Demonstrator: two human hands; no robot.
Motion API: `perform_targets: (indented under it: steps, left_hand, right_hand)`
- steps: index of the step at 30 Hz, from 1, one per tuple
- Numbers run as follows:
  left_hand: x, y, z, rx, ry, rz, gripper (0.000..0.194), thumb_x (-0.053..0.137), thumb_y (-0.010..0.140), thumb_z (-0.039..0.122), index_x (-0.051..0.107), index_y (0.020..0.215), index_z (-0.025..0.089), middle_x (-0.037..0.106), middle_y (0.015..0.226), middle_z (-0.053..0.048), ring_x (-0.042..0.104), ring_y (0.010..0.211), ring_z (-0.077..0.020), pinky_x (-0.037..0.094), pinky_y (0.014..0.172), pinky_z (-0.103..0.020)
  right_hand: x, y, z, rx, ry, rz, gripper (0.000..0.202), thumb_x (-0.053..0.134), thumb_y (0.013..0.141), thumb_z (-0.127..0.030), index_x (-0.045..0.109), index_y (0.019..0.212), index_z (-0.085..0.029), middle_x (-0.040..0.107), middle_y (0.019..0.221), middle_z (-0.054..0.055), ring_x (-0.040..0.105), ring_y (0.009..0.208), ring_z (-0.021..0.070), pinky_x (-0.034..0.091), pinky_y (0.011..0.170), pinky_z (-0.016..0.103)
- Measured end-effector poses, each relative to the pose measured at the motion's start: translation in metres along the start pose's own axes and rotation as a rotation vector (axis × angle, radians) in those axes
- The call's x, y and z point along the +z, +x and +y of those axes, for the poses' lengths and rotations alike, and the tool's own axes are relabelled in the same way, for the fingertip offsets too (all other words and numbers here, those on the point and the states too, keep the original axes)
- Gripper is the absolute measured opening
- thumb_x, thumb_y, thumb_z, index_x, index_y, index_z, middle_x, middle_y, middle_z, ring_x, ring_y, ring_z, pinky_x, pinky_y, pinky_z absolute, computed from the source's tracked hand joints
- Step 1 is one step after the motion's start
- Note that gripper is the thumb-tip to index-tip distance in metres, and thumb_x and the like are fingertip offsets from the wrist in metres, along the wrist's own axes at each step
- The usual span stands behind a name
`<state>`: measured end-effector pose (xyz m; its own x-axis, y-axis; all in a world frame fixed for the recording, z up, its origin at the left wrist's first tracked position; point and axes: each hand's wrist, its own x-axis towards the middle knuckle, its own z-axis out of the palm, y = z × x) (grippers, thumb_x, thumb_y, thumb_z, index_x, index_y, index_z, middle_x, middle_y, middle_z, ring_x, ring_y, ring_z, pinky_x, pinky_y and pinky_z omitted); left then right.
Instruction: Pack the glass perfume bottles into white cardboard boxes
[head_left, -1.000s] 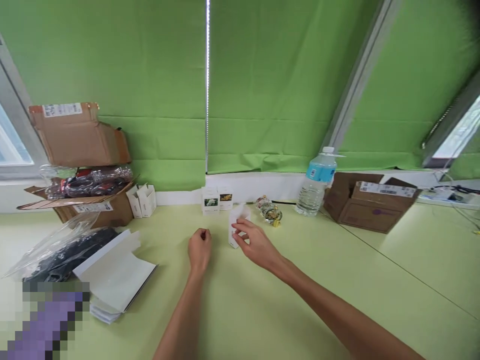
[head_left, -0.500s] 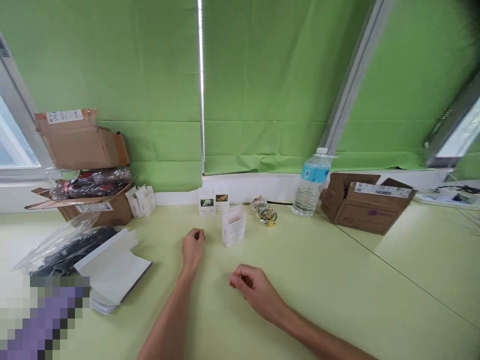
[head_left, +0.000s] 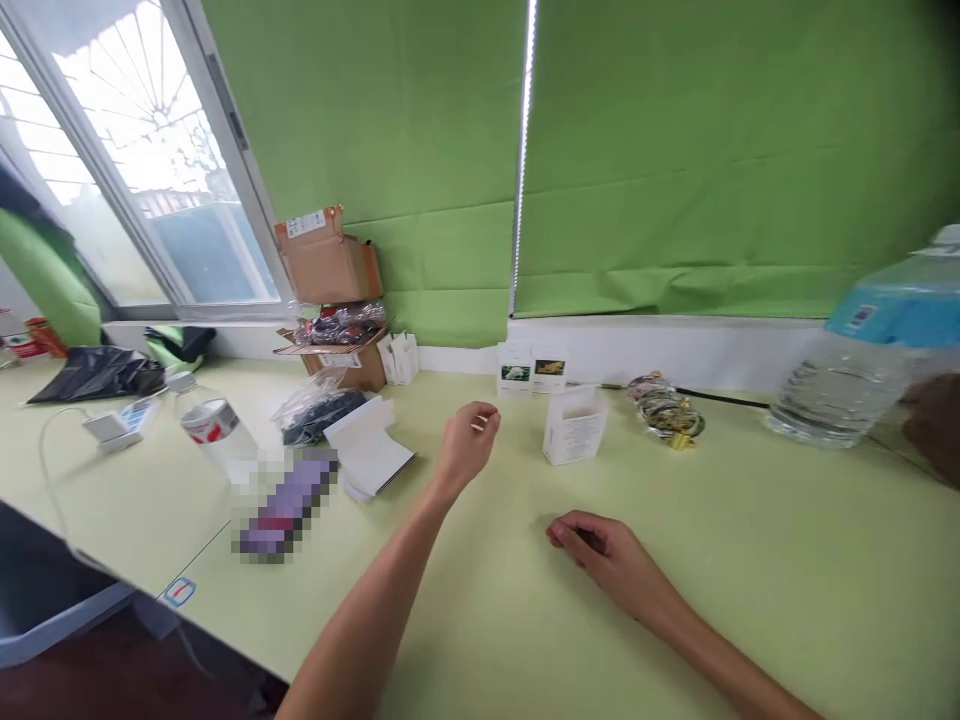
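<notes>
My left hand (head_left: 471, 440) is just above the pale green table, left of an open white box (head_left: 575, 427), its fingers curled with thumb and fingertips close together and nothing visible between them. My right hand (head_left: 600, 555) rests on the table in front of that box, fingers curled in a loose fist; no object shows in it. Two small white boxes with flower pictures (head_left: 550, 371) stand against the wall behind. Right of the open box lies a bundle of bracelet-like rings (head_left: 667, 410) with a gold piece. Neither hand touches any of these.
A large water bottle (head_left: 847, 350) stands at right. Stacked cardboard boxes (head_left: 330, 268), white cartons (head_left: 399, 358), a bagged dark item (head_left: 322, 415) and a white folded sheet (head_left: 373, 447) lie left. Farther left are a smaller bottle (head_left: 217, 425) and a charger with cable (head_left: 109, 430).
The view has swung left, bringing the window, smaller bottle and table edge into sight. My left hand has lifted slightly and its fingers have loosened. My right hand keeps nearly the same pose.
</notes>
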<state>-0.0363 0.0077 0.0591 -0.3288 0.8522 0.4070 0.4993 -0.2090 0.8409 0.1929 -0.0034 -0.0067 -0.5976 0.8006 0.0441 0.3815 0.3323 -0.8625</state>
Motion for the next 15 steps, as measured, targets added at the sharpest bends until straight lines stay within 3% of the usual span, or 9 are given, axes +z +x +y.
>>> perform_targets:
  steps: [4, 7, 10, 15]
  left_hand:
    - [-0.057, -0.016, -0.006, 0.088, 0.208, 0.138, 0.021, 0.05, 0.087, 0.03, 0.066, 0.095, 0.02, 0.068, 0.096, -0.007, 0.062, 0.086, -0.0155, 0.049, 0.081, -0.029]
    - [-0.088, -0.021, -0.014, 0.054, 0.293, 0.289, 0.022, 0.048, 0.088, 0.032, 0.065, 0.094, 0.019, 0.068, 0.094, -0.007, 0.062, 0.085, -0.0155, 0.049, 0.078, -0.028]
    - [-0.099, -0.02, -0.017, 0.028, 0.235, 0.356, 0.026, 0.046, 0.088, 0.036, 0.064, 0.095, 0.018, 0.068, 0.09, -0.006, 0.063, 0.083, -0.0152, 0.049, 0.072, -0.025]
    - [-0.094, -0.02, -0.019, 0.091, 0.352, 0.269, 0.023, 0.047, 0.088, 0.034, 0.064, 0.092, 0.02, 0.067, 0.091, -0.005, 0.062, 0.08, -0.0153, 0.048, 0.074, -0.027]
  right_hand:
    - [-0.001, 0.001, -0.001, 0.008, -0.017, -0.023, 0.043, 0.048, 0.083, -0.058, 0.067, 0.078, -0.019, 0.063, 0.077, 0.004, 0.053, 0.072, 0.0179, 0.041, 0.063, 0.026]
    - [-0.001, 0.003, -0.001, 0.031, -0.031, -0.029, 0.045, 0.049, 0.081, -0.061, 0.067, 0.078, -0.02, 0.064, 0.077, 0.005, 0.054, 0.073, 0.0192, 0.042, 0.063, 0.027]
    - [-0.001, 0.002, -0.003, 0.052, -0.022, -0.035, 0.047, 0.048, 0.081, -0.061, 0.067, 0.078, -0.019, 0.062, 0.075, 0.005, 0.05, 0.067, 0.0173, 0.039, 0.057, 0.026]
    - [-0.002, 0.0, -0.008, 0.072, 0.022, -0.058, 0.043, 0.048, 0.084, -0.057, 0.064, 0.075, -0.018, 0.052, 0.066, 0.001, 0.039, 0.057, 0.0119, 0.031, 0.05, 0.023]
